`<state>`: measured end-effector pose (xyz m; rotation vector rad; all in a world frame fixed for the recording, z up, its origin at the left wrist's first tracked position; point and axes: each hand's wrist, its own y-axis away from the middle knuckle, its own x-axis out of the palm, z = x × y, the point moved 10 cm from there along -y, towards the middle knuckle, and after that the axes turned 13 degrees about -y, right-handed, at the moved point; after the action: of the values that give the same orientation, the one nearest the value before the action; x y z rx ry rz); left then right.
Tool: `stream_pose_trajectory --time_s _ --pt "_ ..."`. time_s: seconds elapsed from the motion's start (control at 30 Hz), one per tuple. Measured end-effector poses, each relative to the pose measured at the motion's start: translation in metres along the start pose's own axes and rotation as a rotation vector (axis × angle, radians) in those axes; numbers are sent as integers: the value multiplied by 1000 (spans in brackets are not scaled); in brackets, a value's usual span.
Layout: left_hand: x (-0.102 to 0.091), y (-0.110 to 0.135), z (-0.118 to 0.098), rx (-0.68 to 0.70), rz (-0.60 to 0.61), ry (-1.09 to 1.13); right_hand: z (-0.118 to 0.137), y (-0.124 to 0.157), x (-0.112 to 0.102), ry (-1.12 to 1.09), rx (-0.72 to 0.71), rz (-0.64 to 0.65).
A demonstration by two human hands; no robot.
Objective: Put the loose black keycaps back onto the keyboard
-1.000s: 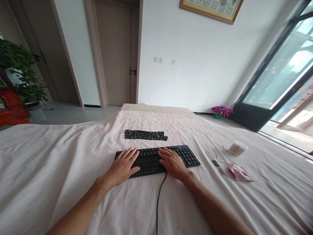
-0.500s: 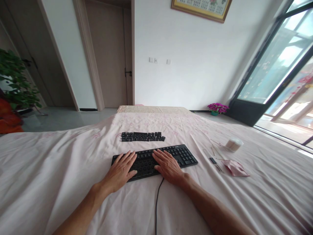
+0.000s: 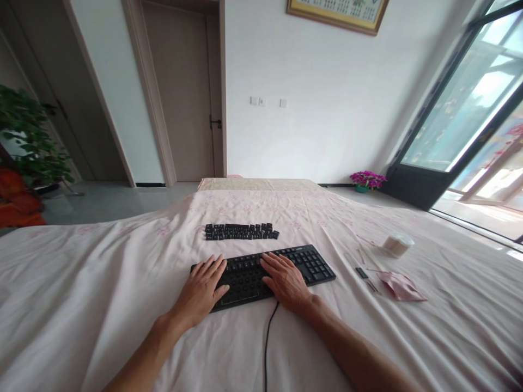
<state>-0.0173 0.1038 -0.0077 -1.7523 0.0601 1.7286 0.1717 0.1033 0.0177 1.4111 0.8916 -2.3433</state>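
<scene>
A black keyboard (image 3: 316, 267) lies on the pink bed sheet, with many keycaps off its main block and the number pad keys in place. My left hand (image 3: 202, 288) rests flat on its left end, fingers stretched out. My right hand (image 3: 288, 280) lies palm down across the middle, fingers also extended and holding nothing. Just beyond the keyboard sit loose black keycaps (image 3: 241, 232), set out in rows. A black cable (image 3: 267, 337) runs from the keyboard's near edge toward me.
To the right are a tub of cotton swabs (image 3: 397, 245), a folded pink cloth (image 3: 401, 286), a small dark-handled tool (image 3: 362, 273) and a few thin sticks. The wrinkled sheet (image 3: 122, 261) covers the surface. Beyond stand a door (image 3: 180, 92) and potted flowers (image 3: 366, 181).
The whole view has shifted slightly, so things appear a little lower and further right. Both hands stay flat on the keyboard; nothing has been picked up or let go.
</scene>
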Motion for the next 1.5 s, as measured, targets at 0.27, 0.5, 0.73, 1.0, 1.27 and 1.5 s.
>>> stream_pose_trajectory --time_s 0.27,0.5,0.73,1.0,1.27,1.5 --pt "-6 1 32 -229 -52 344 -27 12 -47 35 103 -276" --pt "4 20 82 -626 -136 555 -122 75 -84 203 629 -446" --pt "20 29 91 -732 -121 649 -160 88 -69 -8 767 -376" --pt "33 41 97 -778 -158 774 -155 84 -70 13 741 -381" --pt "31 52 102 -798 -194 837 -161 82 -62 41 730 -389" --pt "21 54 101 -817 -260 798 -174 83 -59 -10 709 -384"
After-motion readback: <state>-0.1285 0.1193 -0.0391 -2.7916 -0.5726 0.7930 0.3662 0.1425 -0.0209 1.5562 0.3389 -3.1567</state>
